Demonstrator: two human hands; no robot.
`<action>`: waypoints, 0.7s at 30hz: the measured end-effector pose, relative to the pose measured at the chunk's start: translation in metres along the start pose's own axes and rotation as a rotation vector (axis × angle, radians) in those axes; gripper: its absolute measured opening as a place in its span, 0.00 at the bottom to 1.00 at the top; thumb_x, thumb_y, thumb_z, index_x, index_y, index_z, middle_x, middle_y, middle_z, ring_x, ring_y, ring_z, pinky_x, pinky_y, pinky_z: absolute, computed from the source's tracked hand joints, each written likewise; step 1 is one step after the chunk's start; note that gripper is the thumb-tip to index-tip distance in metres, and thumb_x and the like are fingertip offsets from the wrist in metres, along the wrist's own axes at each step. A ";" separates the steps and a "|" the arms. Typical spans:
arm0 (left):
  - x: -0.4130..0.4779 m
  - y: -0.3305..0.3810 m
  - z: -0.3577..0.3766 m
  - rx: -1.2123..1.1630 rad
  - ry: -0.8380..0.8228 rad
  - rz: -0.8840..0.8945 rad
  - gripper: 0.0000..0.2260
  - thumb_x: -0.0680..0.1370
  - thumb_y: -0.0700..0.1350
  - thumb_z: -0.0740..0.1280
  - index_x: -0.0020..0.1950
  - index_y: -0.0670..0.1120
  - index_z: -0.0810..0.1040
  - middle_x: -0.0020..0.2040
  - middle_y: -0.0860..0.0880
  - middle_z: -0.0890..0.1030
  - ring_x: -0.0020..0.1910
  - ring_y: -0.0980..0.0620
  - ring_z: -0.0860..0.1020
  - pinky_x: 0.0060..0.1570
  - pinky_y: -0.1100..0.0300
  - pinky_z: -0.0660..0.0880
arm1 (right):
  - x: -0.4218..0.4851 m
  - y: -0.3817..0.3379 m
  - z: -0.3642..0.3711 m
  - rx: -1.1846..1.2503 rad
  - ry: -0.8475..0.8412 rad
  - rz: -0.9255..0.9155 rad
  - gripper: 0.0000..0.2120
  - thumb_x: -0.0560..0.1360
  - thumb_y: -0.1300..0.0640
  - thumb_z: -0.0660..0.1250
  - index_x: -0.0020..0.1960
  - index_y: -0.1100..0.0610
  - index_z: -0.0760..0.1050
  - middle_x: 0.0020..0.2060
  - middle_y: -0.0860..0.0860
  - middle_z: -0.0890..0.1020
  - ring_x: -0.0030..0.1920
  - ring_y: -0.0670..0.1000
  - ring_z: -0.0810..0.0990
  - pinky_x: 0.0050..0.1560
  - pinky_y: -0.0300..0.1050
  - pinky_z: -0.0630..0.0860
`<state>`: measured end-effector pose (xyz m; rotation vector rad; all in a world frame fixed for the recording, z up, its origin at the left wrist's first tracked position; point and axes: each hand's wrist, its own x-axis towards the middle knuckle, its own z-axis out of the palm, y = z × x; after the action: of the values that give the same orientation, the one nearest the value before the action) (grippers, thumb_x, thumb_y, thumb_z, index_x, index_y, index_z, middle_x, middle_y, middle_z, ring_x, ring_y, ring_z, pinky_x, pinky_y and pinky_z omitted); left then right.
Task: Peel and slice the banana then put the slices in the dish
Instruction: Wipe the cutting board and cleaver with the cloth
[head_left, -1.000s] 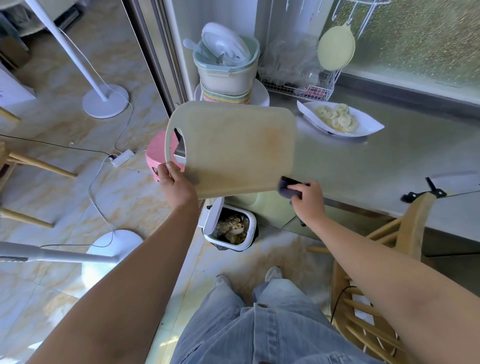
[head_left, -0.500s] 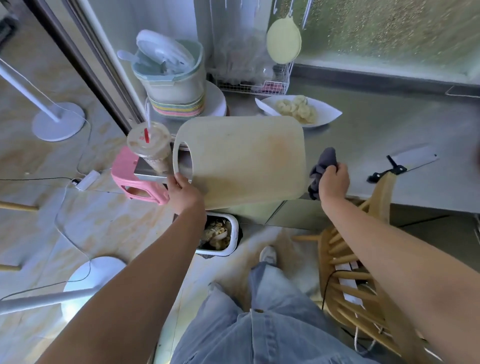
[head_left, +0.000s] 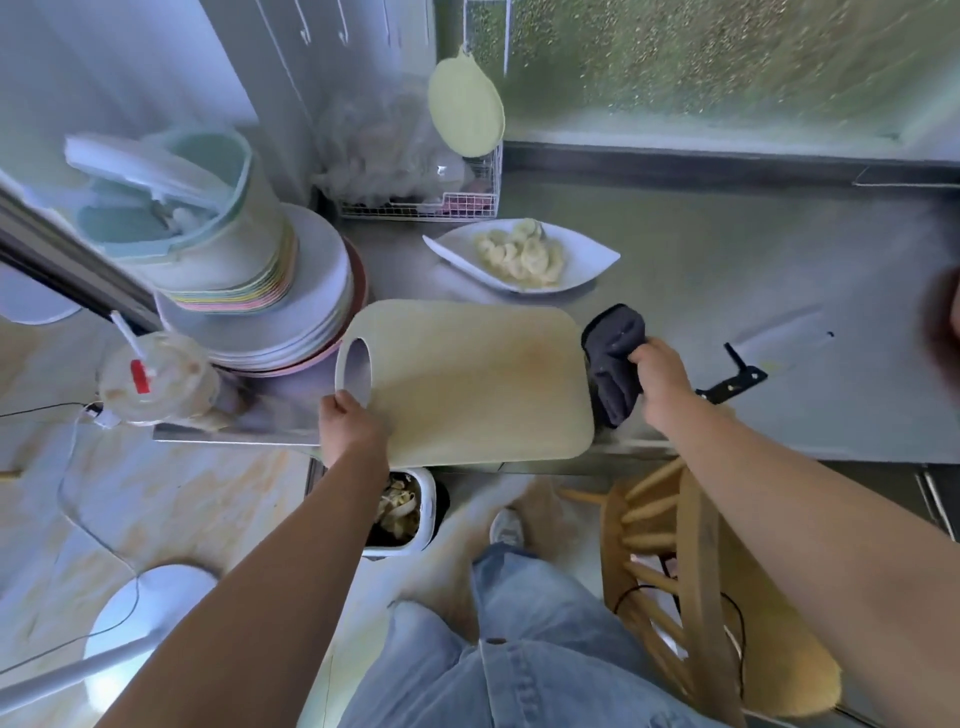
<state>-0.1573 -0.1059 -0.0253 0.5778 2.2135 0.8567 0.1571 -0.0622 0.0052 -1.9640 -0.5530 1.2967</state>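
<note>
- Slices of pale peeled banana (head_left: 522, 257) lie heaped in the white boat-shaped dish (head_left: 597, 257). The dish sits on the grey metal counter (head_left: 727, 291), just beyond the board. From this, peeling, slicing and plating look finished.
- Your left hand (head_left: 350, 428) grips the beige rounded cutting board (head_left: 478, 384) at its near-left corner, beside the oval handle hole. The board partly overhangs the counter's front edge.
- Your right hand (head_left: 662, 382) is curled round a bunched dark grey cloth (head_left: 613, 364) at the board's right edge.
- Expect the slices to be soft, moist and slippery. A pinch would likely smear them, so move them by the dish rather than one by one.
- Take the dish under its two pointed ends. It looks smooth and breakable, so use dry fingers.
- The board looks stiff and light enough for one hand at the hole.
- A black-handled knife (head_left: 732, 385) lies right of the cloth, its blade too blurred to place, so reach round it.
</note>
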 end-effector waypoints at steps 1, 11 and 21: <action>0.001 0.001 0.004 0.011 -0.002 -0.008 0.12 0.83 0.47 0.50 0.46 0.42 0.67 0.43 0.37 0.73 0.44 0.36 0.74 0.42 0.51 0.67 | 0.006 -0.003 -0.001 -0.009 0.025 0.028 0.15 0.76 0.67 0.52 0.56 0.59 0.73 0.49 0.57 0.75 0.48 0.57 0.75 0.34 0.43 0.72; 0.011 0.003 0.026 -0.017 0.017 -0.133 0.12 0.78 0.51 0.53 0.44 0.43 0.66 0.35 0.40 0.67 0.36 0.43 0.69 0.40 0.49 0.67 | 0.044 0.018 0.012 -0.682 0.367 -0.416 0.21 0.77 0.52 0.62 0.69 0.52 0.65 0.68 0.54 0.65 0.66 0.58 0.63 0.59 0.56 0.67; 0.002 0.008 0.027 0.498 -0.169 0.114 0.21 0.72 0.51 0.71 0.59 0.44 0.69 0.56 0.42 0.76 0.49 0.41 0.77 0.46 0.53 0.72 | 0.060 0.014 0.009 -0.643 0.224 -0.642 0.18 0.73 0.69 0.60 0.60 0.59 0.75 0.55 0.59 0.71 0.56 0.60 0.71 0.57 0.48 0.71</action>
<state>-0.1372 -0.0881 -0.0351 0.9784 2.2534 0.2852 0.1729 -0.0276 -0.0448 -2.1026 -1.4722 0.5140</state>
